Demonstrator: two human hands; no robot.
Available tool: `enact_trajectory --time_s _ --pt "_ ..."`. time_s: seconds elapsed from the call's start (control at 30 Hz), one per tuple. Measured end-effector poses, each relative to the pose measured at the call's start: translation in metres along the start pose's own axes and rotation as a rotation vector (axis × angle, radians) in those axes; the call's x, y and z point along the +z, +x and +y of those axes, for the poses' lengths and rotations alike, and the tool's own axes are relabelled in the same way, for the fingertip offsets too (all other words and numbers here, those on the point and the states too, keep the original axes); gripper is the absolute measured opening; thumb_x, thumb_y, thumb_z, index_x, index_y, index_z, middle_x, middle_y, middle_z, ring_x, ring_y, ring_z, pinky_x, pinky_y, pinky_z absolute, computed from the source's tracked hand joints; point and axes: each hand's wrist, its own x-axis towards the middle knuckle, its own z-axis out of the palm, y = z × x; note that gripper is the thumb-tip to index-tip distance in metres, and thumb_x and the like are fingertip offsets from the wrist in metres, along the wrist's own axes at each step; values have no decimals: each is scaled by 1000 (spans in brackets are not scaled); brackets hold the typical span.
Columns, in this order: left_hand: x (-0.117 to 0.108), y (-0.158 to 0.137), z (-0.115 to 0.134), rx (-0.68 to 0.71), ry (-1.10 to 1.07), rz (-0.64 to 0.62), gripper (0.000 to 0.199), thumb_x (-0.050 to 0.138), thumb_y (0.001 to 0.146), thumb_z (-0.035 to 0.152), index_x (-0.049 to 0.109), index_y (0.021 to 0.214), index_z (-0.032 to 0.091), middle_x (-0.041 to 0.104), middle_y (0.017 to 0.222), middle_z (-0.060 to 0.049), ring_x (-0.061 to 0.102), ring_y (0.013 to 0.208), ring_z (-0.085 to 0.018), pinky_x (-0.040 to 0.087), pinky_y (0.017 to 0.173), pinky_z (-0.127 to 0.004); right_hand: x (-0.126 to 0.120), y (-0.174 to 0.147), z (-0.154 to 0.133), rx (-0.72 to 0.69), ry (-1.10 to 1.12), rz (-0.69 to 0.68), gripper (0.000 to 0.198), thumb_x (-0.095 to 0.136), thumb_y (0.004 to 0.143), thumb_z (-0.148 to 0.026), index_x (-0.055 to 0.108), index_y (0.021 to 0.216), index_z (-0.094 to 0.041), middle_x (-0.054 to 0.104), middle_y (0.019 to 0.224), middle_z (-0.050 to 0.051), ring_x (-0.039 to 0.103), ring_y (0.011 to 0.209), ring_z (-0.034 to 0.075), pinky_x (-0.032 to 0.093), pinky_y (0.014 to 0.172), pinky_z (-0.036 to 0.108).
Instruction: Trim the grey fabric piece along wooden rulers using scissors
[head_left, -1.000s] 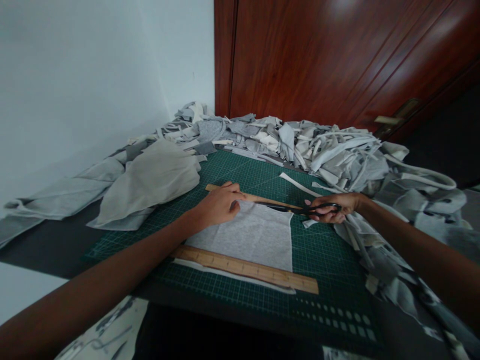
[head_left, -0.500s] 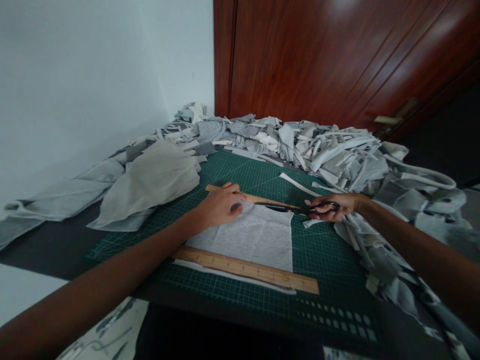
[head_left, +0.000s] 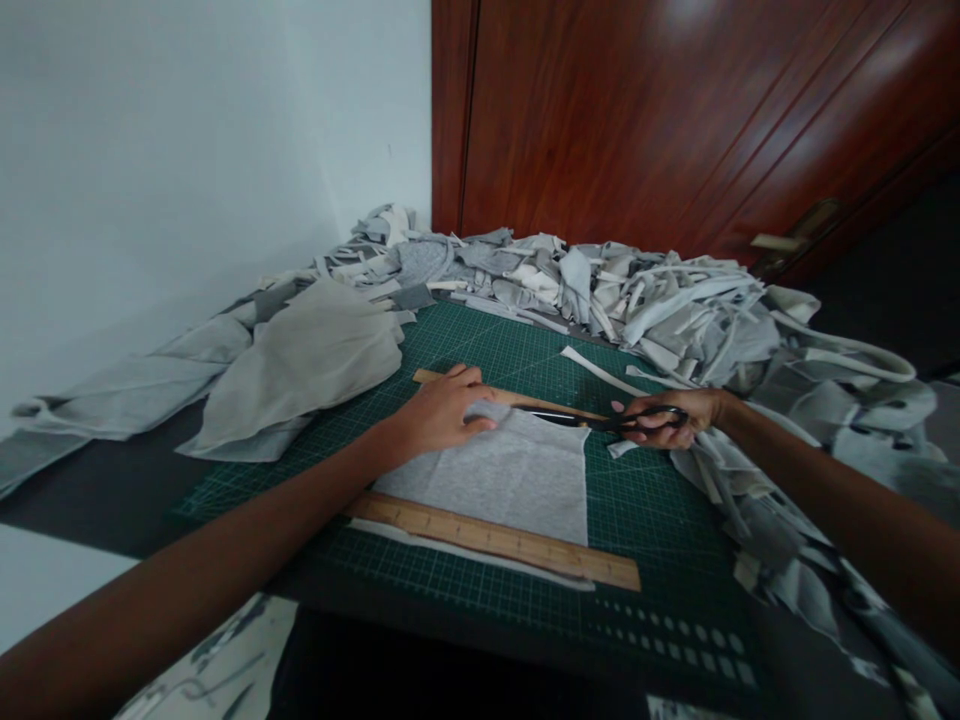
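A light grey piece of fabric point(head_left: 495, 475) lies on the green cutting mat point(head_left: 465, 335). My left hand point(head_left: 448, 408) is closed on the fabric's far edge, thumb and fingers pinching a raised fold. In my right hand point(head_left: 667, 420) are black-handled scissors point(head_left: 559, 416), their blades lying along the far edge and pointing at my left hand. Just beyond the blades is a wooden ruler point(head_left: 429, 377), partly covered by my left hand and the fabric. Another wooden ruler point(head_left: 495, 538) rests across the fabric's near edge, with a narrow pale strip point(head_left: 465, 555) beside it.
Heaped grey and white fabric scraps point(head_left: 570, 280) line the back and right of the mat. Larger pale fabric pieces point(head_left: 300, 360) lie at the left. A thin cut strip point(head_left: 596, 370) lies beyond the scissors. Behind stand a white wall point(head_left: 187, 150) and a brown wooden door point(head_left: 637, 120).
The scissors have drawn back slightly to the right with my right hand, and their tips are now farther from my left fingers. My left hand keeps its hold on the fabric.
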Motion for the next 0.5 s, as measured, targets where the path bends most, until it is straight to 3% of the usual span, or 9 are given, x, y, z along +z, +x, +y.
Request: enact_trajectory --time_s 0.33,0.5 --pt "1 0 -2 0 -19 3 30 71 93 36 70 120 22 61 108 -7 52 110 -26 43 91 -37 -7 9 -7 12 62 -40 51 61 90 -67 54 91 -17 35 54 -11 18 35 3 19 31 15" --pt "1 0 -3 5 -26 3 30 72 93 36 70 119 22 62 109 -7 52 110 -26 44 92 -37 -4 10 -13 74 66 39 47 66 86 -63 56 90 -17 34 54 -10 21 37 3 21 32 15"
